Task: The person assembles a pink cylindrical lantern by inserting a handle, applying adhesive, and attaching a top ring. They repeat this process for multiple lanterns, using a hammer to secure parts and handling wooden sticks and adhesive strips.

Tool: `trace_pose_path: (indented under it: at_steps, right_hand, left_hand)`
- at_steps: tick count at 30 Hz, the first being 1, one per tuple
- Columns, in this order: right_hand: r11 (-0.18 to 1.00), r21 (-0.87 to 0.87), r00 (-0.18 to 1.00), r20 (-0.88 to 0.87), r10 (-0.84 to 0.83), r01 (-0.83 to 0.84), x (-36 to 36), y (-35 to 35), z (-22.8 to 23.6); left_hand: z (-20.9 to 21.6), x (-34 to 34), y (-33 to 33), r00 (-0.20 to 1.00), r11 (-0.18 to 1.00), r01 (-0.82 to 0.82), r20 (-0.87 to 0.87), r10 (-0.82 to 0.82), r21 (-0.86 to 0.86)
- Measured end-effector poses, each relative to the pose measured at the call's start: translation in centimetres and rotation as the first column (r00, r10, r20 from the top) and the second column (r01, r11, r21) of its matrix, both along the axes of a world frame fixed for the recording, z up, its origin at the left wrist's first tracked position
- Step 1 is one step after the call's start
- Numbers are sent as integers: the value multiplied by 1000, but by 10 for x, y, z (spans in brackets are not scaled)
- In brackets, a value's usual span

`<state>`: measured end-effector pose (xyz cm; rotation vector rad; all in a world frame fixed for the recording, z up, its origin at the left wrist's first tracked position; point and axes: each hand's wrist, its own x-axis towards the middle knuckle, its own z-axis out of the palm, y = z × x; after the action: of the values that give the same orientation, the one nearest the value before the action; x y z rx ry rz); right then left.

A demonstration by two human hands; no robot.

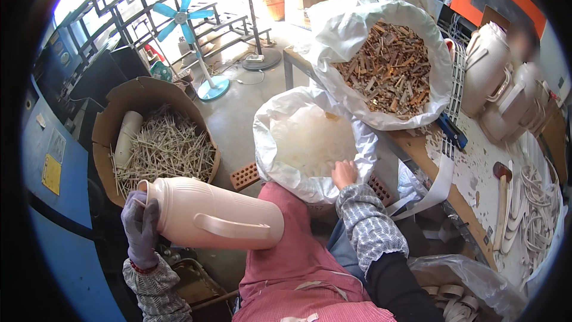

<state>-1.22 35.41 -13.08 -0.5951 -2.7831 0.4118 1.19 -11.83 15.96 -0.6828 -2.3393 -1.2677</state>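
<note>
A pale pink plastic jug body with a side handle lies on its side across my lap. My left hand, in a grey glove, grips it at its rim end on the left. My right hand is bare and reaches over the near edge of a white woven bag. Its fingers are bent together against the bag's contents, and what they hold is hidden. Inside the bag lie translucent whitish pieces, too blurred to name. A red apron covers my lap beneath the jug body.
A cardboard drum of thin plastic sticks stands left. Beyond my right hand, a white sack holds brown scraps. On the right-hand bench are more jug bodies, a mallet and plastic strips. A blue fan stands behind.
</note>
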Motion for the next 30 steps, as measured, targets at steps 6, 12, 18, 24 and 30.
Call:
trace_pose_path:
  at_steps: [6,12,18,24,30]
  right_hand:
    - [741,-628,913,-404,-51,-237,-3,53,-23]
    - [619,-734,928,-372,-23,-279,51,45,66]
    - [580,-724,858,-507,-78,-375,119,36,155]
    - [499,-644,743,-669,1,-581,147,24,235]
    - [284,-668,696,-718,-7,-687,177,0,295]
  left_hand:
    - [13,-11,-11,987,999,-38,157,35,16]
    - [61,-43,-2,739,940,-332,-642,204,-83]
    - [73,-35,34,554,931,-303,-833,-1,-202]
    - [47,-9,182,651,895,400,-625,-430,-199]
    - [-14,22,297,675,799,595,-485,-555,-86]
